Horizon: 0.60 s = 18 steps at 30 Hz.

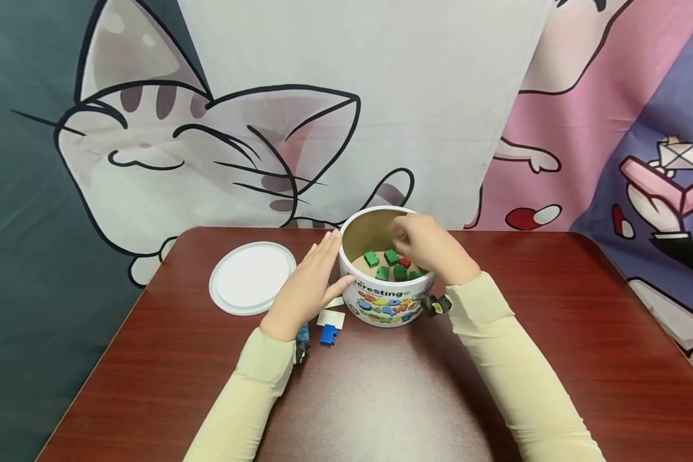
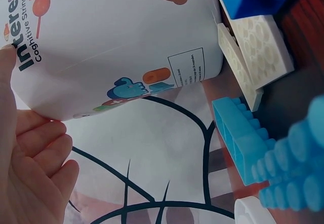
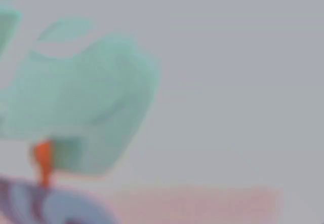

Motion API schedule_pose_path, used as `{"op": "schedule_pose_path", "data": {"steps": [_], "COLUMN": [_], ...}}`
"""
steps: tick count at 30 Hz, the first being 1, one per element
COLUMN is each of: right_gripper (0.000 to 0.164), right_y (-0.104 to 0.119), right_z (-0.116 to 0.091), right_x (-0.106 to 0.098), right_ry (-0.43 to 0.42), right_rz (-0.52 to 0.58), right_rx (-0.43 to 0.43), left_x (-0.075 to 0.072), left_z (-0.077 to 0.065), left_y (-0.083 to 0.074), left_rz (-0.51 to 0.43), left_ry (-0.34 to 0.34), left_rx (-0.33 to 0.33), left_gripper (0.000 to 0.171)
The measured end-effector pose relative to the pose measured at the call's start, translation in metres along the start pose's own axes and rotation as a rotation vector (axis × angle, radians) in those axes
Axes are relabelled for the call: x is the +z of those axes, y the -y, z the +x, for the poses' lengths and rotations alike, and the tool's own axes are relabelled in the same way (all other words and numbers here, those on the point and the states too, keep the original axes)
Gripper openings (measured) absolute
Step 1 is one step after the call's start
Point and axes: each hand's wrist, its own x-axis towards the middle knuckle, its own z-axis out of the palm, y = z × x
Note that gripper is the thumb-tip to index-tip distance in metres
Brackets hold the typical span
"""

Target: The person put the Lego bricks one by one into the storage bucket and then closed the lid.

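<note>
A round white tub (image 1: 381, 301) with a printed label stands on the table. My left hand (image 1: 307, 285) rests against its left side, fingers extended; in the left wrist view the palm side of my left hand (image 2: 38, 158) lies along the tub wall (image 2: 126, 41). My right hand (image 1: 430, 247) reaches in over the right rim, fingers bent downward inside. Whether those fingertips hold anything I cannot tell. Several green building blocks (image 1: 371, 258) and a red block (image 1: 405, 262) lie on the tub's floor. The right wrist view shows only blurred label print close up.
A white round lid (image 1: 252, 278) lies left of the tub. Near my left wrist are a blue block (image 1: 328, 334), cream flat plates (image 1: 331, 318) and light blue blocks (image 2: 238, 133). A printed cloth (image 1: 439, 96) hangs behind the brown table (image 1: 554, 308).
</note>
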Motion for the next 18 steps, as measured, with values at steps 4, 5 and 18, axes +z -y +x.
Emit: {"op": "schedule_pose_path", "data": {"steps": [4, 5, 18], "right_gripper": [0.018, 0.019, 0.037], "right_y": [-0.002, -0.002, -0.018], "right_z": [-0.014, -0.018, -0.057], "right_x": [-0.001, -0.001, 0.003], "right_ry": [-0.128, -0.163, -0.326], "right_rz": [0.022, 0.023, 0.118], "right_rx": [-0.016, -0.02, 0.017], "left_x": [0.0, 0.0, -0.002], "left_z": [0.0, 0.0, 0.0], "left_y": [0.0, 0.0, 0.001], "left_rz": [0.004, 0.005, -0.003], "left_ry": [-0.001, -0.001, 0.017], "left_rx": [0.007, 0.008, -0.006], "left_gripper": [0.079, 0.079, 0.078]}}
